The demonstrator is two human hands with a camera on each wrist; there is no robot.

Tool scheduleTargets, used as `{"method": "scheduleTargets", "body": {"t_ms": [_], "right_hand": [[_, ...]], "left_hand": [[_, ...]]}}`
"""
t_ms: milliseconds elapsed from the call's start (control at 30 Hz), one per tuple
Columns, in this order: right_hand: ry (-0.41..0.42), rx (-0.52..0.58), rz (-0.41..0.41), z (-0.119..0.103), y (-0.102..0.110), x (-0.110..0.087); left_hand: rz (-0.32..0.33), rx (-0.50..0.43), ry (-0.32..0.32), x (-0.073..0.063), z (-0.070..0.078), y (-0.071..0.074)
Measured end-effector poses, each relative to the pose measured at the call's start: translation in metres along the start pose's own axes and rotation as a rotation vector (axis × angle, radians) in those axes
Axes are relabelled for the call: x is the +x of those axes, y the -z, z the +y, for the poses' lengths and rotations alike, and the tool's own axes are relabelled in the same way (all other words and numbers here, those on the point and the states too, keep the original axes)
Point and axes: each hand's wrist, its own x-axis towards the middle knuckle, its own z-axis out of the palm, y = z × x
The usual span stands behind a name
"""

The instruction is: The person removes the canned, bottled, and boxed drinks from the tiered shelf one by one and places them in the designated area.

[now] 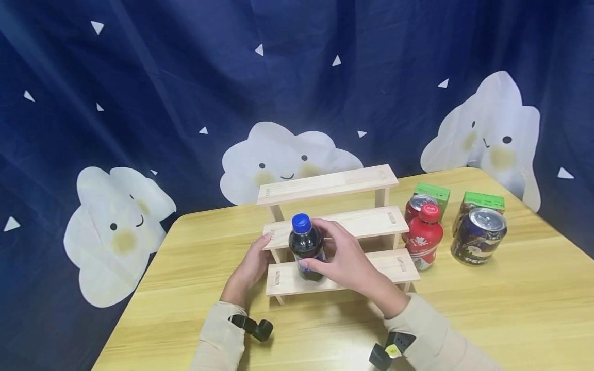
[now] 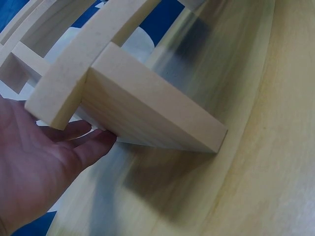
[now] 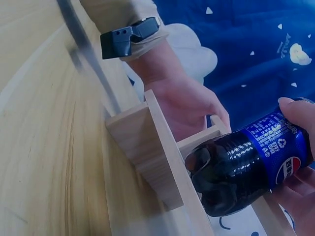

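Note:
My right hand (image 1: 345, 257) grips a small Pepsi bottle (image 1: 306, 247) of dark cola with a blue cap, thumb on one side and fingers on the other. In the right wrist view the bottle's base (image 3: 221, 177) is right at the lowest board of a three-tier wooden stand (image 1: 343, 270). At the stand's left end, my left hand (image 1: 250, 265) lies against the side with loosely extended fingers. The left wrist view shows its fingertips (image 2: 101, 142) at the side panel (image 2: 147, 108), under the end of a board.
Right of the stand are a red bottle (image 1: 424, 237), a red can (image 1: 413, 206) behind it, a dark Pepsi can (image 1: 480, 237) and two green-topped boxes (image 1: 482, 200). All stand on a wood-grain table (image 1: 520, 319). A blue curtain (image 1: 297, 87) with clouds hangs behind.

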Motion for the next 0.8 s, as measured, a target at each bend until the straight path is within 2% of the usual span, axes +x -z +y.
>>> {"method": "scheduleTargets", "body": {"t_ms": [333,800], "right_hand": [[-0.024,-0.032,-0.006,0.003,0.001,-0.002],[-0.042,0.007,0.008,0.002,0.014,-0.006]], "left_hand": [[-0.009,0.001,-0.002,0.000,-0.002,0.001],[-0.029,-0.010,-0.019,0.001,-0.001,0.001]]}}
